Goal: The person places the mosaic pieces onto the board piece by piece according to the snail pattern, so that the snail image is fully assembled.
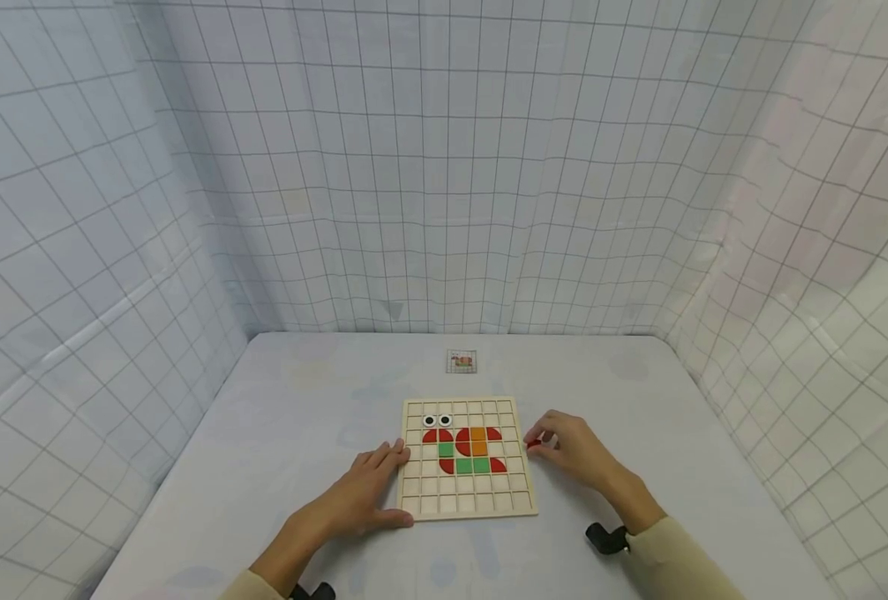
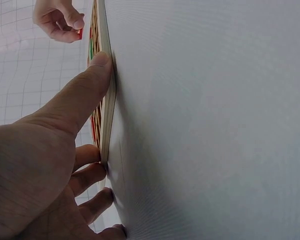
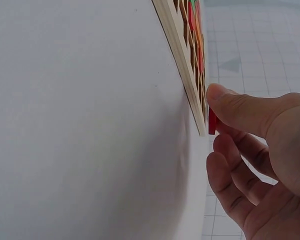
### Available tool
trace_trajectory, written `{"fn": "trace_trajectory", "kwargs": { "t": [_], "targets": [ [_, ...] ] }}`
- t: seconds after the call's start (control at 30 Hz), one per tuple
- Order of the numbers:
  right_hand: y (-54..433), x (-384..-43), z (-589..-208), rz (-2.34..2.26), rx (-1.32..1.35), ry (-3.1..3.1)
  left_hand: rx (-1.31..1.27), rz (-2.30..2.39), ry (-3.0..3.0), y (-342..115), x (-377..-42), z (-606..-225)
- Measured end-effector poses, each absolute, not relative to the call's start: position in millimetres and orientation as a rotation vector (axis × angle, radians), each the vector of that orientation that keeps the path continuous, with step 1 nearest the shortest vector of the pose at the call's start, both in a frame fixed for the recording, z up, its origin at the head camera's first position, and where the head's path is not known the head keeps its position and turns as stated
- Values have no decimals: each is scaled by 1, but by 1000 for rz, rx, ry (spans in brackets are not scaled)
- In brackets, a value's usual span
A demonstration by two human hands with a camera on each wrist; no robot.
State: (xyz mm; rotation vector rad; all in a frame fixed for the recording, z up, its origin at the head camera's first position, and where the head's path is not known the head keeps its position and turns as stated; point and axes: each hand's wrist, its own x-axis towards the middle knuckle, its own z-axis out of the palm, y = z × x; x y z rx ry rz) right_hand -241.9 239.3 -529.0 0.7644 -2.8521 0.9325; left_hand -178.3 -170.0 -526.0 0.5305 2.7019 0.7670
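Observation:
A square wooden grid board (image 1: 466,503) lies on the table, with red, green and orange tiles and two eye tiles (image 1: 437,421) set in its cells. My left hand (image 1: 361,496) rests at the board's left side, its fingers extended along that edge and the thumb on the near left corner. In the left wrist view the thumb (image 2: 82,90) presses the board's wooden rim. Just off the board's right edge, my right hand (image 1: 574,450) pinches a small red tile (image 3: 212,122) between thumb and forefinger. Its other fingers are loosely bent, and the grip covers much of the tile.
Beyond the board lies a small picture card (image 1: 462,362) showing a similar coloured figure on a grid. White curtains (image 1: 459,167) with a dark grid pattern enclose the table (image 1: 301,400) at the back and both sides. Dark wrist mounts (image 1: 606,538) sit at both sleeves.

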Motion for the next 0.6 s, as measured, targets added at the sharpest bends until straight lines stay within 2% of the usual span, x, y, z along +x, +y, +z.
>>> {"fn": "trace_trajectory", "kwargs": {
  "t": [0.6],
  "targets": [
    [206,-254,-533,994,946,-2865,539,757,2708,-170,-179,-527]
  ]
}}
